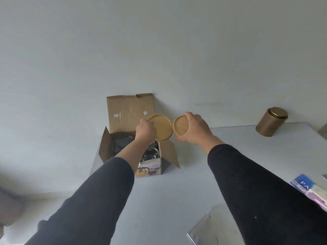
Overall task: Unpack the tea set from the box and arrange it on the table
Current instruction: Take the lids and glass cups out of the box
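An open cardboard box (130, 110) stands at the far left corner of the grey table (177, 188), flaps spread, with dark packing and glass pieces inside. My left hand (144, 129) holds a round wooden coaster (162, 127) up above the box's right side. My right hand (193, 129) grips a second, smaller-looking wooden coaster (180, 127) just right of the first; their rims nearly touch. Both coasters are tilted toward me, in the air.
A gold metal canister (270, 122) stands at the table's far right by the wall. A blue and white packet (311, 191) lies at the right edge. A shiny silver bag (212, 228) lies at the near edge.
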### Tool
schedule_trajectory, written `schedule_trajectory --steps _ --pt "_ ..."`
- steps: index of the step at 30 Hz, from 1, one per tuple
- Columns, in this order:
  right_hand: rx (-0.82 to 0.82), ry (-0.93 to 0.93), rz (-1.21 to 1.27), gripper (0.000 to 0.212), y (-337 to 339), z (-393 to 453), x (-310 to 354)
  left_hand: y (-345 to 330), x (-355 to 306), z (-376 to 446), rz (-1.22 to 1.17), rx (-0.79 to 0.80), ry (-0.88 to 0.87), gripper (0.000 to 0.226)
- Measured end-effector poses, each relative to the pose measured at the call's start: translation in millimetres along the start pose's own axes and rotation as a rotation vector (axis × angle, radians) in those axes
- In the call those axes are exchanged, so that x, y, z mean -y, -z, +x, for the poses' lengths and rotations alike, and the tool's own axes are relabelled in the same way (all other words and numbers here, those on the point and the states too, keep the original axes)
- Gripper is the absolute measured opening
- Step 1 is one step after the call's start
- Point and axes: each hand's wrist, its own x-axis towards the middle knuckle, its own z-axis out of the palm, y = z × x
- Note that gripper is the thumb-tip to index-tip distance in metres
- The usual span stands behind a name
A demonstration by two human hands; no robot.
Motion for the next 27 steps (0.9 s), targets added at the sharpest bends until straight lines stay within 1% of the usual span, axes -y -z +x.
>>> schedule_trajectory --steps 2,6,10,14,18,23,27 --pt "-0.004 -0.053 -0.022 0.098 9.6 -4.0 -21.8 -21.3 -16.3 0.0 0.002 0.021 0.005 0.034" --pt "-0.022 -0.18 -0.073 0.099 28.5 -2.0 -85.3 -85.4 -43.2 11.1 -0.095 0.085 0.072 0.033" --pt "0.018 -0.239 -0.124 0.098 33.6 18.9 -154.9 -159.4 -57.8 25.2 -0.14 0.142 0.163 0.035" --pt "0.095 -0.249 -0.154 0.098 28.2 53.3 -226.0 -230.3 -65.6 47.9 -0.162 0.16 0.269 0.036" --pt "0.19 -0.242 -0.158 0.1 15.6 88.0 -283.5 -285.5 -71.8 72.7 -0.127 0.153 0.323 0.033" --pt "0.252 -0.216 -0.13 0.097 -5.1 122.0 -331.6 -325.6 -71.0 100.3 -0.071 0.107 0.365 0.032" --pt "0.259 -0.193 -0.096 0.096 -20.5 143.4 -353.6 -342.1 -67.7 115.9 -0.001 0.075 0.364 0.032"
